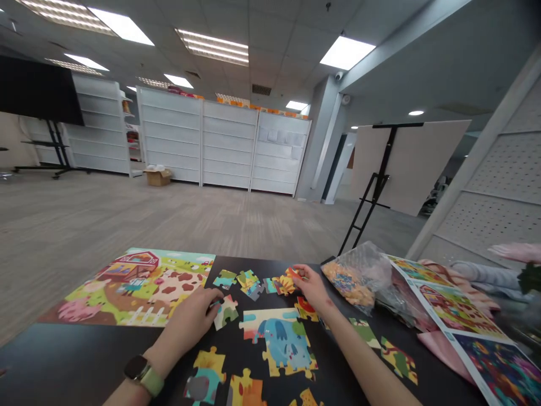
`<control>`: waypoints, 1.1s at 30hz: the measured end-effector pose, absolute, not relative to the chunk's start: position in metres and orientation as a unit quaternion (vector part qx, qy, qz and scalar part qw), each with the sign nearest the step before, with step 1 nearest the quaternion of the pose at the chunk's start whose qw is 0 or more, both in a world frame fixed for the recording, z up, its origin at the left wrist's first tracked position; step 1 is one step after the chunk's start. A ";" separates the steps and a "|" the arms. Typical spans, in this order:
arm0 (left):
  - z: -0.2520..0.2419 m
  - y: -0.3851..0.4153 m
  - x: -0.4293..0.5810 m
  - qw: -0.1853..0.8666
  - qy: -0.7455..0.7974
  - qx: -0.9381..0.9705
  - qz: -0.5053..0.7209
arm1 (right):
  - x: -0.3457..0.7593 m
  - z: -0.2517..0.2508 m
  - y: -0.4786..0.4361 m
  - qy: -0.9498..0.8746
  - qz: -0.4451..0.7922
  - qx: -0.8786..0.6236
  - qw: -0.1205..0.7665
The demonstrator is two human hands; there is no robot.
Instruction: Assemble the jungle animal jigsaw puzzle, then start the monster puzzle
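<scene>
My left hand [195, 313] has its fingers curled at the edge of a pale green and white puzzle piece [227, 312], left of a partly joined elephant puzzle [281, 341]. Beyond that puzzle, my right hand [313, 288] pinches a red-orange puzzle piece [295, 273], beside a yellow piece [284, 285] lying on the black table. A red and yellow piece [306, 309] lies just under the right hand. More loose pieces are along the far side, among them a yellow and teal cluster [250, 283], and near the front edge, including a grey and teal piece [203, 385].
A finished-looking farm picture [139, 287] covers the table's left side. At the right are a clear plastic bag of pieces [349, 279], a printed picture sheet [460, 316] and pink cloth [448, 352]. An easel [382, 175] and white shelves [228, 146] stand beyond.
</scene>
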State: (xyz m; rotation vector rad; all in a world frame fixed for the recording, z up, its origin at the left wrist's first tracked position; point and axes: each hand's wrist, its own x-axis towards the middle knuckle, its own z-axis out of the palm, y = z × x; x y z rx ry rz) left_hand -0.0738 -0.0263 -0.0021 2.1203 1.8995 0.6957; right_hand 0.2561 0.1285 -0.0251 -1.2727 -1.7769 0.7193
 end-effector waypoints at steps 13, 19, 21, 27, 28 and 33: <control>0.009 -0.017 -0.017 0.082 0.575 0.796 0.170 | 0.231 -0.026 0.108 -0.795 0.149 -0.508 0.295; 0.004 -0.018 -0.023 0.070 0.599 0.780 0.169 | 0.239 -0.017 0.097 -0.824 0.174 -0.459 0.283; 0.002 -0.019 -0.029 0.069 0.603 0.776 0.172 | 0.248 -0.012 0.097 -0.818 0.183 -0.454 0.302; -0.006 -0.025 -0.054 0.088 0.590 0.778 0.196 | 0.268 -0.009 0.109 -0.729 0.199 -0.502 0.421; -0.009 -0.026 -0.059 0.093 0.586 0.778 0.205 | 0.272 -0.010 0.113 -0.706 0.201 -0.512 0.446; -0.022 -0.032 -0.087 0.101 0.587 0.774 0.214 | 0.294 -0.006 0.128 -0.614 0.172 -0.554 0.535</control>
